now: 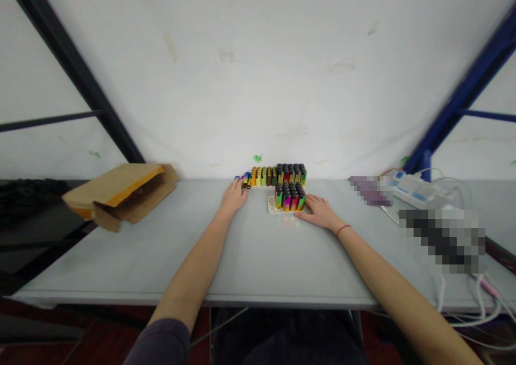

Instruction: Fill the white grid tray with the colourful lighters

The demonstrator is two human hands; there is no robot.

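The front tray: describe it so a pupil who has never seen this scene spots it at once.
Find the grey table below the white wall, then the person's right hand. Beside it is the pale front tray, holding colourful black-topped lighters. Unlike the back row of lighters, it sits nearer the table's front edge, its left end uncovered.

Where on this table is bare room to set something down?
Bare: between the package and the left hand; also between the tray and near table edge. Crowded: around the lighters, up to the right hand; at the right end, power strip and cables.
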